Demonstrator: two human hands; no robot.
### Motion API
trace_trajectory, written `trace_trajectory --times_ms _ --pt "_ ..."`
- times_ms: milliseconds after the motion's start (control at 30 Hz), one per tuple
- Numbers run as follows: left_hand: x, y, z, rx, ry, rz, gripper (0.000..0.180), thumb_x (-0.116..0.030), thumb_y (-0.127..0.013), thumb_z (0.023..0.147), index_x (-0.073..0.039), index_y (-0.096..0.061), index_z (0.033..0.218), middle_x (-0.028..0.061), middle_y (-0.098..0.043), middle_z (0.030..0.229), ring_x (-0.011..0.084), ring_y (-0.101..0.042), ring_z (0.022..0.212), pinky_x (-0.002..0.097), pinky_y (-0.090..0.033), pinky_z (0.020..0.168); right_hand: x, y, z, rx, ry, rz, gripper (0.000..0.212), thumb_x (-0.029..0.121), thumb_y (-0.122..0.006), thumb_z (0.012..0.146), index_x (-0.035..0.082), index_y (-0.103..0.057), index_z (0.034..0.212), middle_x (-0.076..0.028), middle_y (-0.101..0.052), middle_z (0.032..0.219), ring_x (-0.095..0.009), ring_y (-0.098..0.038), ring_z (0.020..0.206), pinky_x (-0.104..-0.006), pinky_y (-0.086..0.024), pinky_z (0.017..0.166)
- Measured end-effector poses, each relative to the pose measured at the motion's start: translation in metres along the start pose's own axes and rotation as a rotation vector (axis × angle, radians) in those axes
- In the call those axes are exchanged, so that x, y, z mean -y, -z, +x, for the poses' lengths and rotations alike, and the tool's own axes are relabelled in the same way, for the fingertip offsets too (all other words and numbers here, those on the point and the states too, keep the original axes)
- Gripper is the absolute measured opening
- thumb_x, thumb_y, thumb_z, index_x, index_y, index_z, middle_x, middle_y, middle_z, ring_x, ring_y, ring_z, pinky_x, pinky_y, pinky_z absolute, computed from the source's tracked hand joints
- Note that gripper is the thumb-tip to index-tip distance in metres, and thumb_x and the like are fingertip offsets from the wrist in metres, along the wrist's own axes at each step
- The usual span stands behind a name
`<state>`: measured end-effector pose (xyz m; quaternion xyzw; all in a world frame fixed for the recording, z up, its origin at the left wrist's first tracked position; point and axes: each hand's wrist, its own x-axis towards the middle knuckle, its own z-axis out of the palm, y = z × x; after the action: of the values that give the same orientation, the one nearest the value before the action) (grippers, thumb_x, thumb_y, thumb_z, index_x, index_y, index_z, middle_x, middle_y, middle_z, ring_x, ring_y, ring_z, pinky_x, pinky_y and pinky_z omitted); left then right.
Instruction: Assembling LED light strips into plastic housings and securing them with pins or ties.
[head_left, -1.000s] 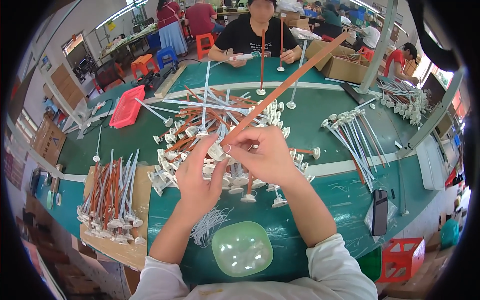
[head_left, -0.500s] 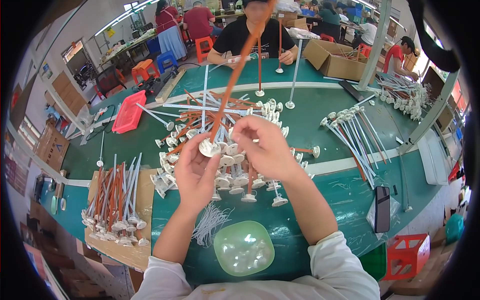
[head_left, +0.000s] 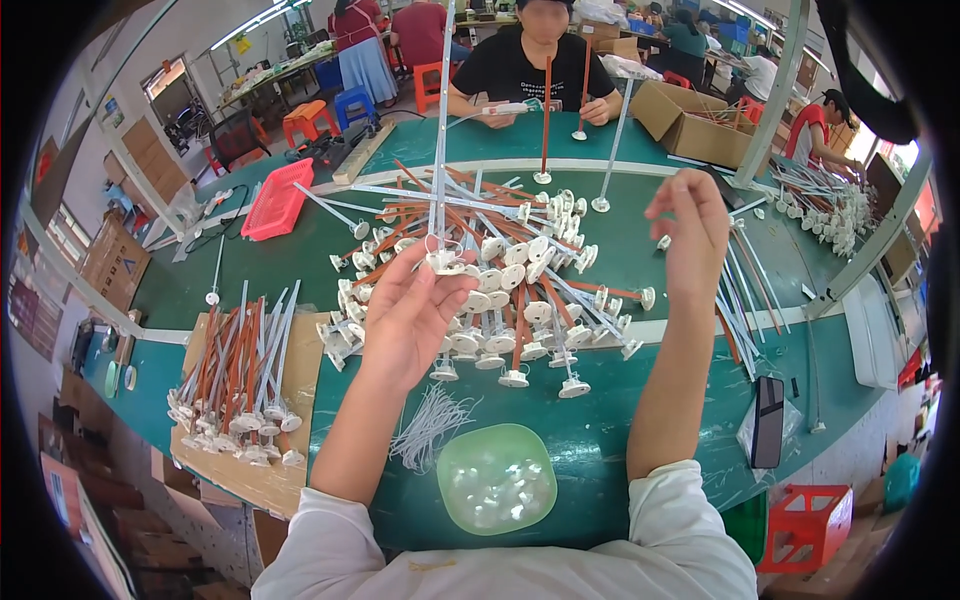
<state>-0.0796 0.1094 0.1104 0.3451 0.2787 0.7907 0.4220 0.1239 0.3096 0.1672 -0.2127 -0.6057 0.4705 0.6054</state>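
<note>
While the left hand (head_left: 412, 318) pinches a white rod (head_left: 441, 130) upright, the right hand (head_left: 692, 232) hangs raised, fingers loose, empty

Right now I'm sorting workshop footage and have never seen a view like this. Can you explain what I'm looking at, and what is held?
This is a fisheye camera worn on a person's head, looking down, so straight edges bend. The two forearms from the lower edge are the wearer's own. The left hand holds a white rod upright by its round base. The right hand is raised with fingers pinched; I cannot tell what it holds, if anything. On the green table lie a pile of white and orange rods, a green bowl of small white parts, loose white ties and a cardboard sheet with more rods. Other people work across the table.
</note>
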Motion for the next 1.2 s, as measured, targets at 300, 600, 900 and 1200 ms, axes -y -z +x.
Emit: trace_trajectory --times_ms 300,600,900,1200 --pt "-0.001 0.0 0.0 0.023 0.036 -0.096 0.034 -0.017 -0.047 0.103 -0.008 -0.046 0.135 0.024 -0.057 0.129 0.0244 -0.065 0.102 0.0336 -0.052 0.086 0.006 -0.001 -0.004 0.068 0.027 -0.261 0.021 0.018 -0.05 0.1 0.004 -0.059 0.087 -0.001 -0.059 0.079 -0.008 -0.055 0.07 -0.0227 -0.041 0.055" --pt "-0.005 0.0 0.001 -0.033 0.032 -0.089 0.031 -0.02 -0.046 0.104 -0.01 -0.047 0.133 0.0209 -0.059 0.126 0.0229 -0.064 0.097 0.033 -0.051 0.082 -0.013 -0.013 -0.007 0.228 0.152 -0.495 0.011 0.01 -0.056 0.093 0.003 -0.064 0.096 -0.002 -0.066 0.081 -0.009 -0.058 0.068 -0.0247 -0.045 0.057" --pt "0.001 0.027 0.019 -0.142 0.085 -0.077 0.03 -0.021 -0.049 0.102 -0.009 -0.049 0.13 0.0188 -0.062 0.124 0.0223 -0.065 0.097 0.0326 -0.052 0.08 -0.072 -0.068 -0.032 0.729 0.069 -0.632 0.032 -0.004 -0.047 0.082 0.004 -0.071 0.101 -0.014 -0.059 0.066 -0.021 -0.06 0.062 -0.033 -0.048 0.063" --pt "0.011 0.023 0.023 -0.133 0.028 -0.02 0.031 -0.013 -0.055 0.099 -0.008 -0.049 0.129 0.0176 -0.059 0.127 0.0231 -0.063 0.106 0.0306 -0.051 0.084 -0.078 -0.075 -0.028 0.586 0.111 -0.421 0.021 0.001 -0.06 0.082 0.006 -0.073 0.098 -0.01 -0.064 0.076 -0.023 -0.062 0.069 -0.0314 -0.048 0.065"
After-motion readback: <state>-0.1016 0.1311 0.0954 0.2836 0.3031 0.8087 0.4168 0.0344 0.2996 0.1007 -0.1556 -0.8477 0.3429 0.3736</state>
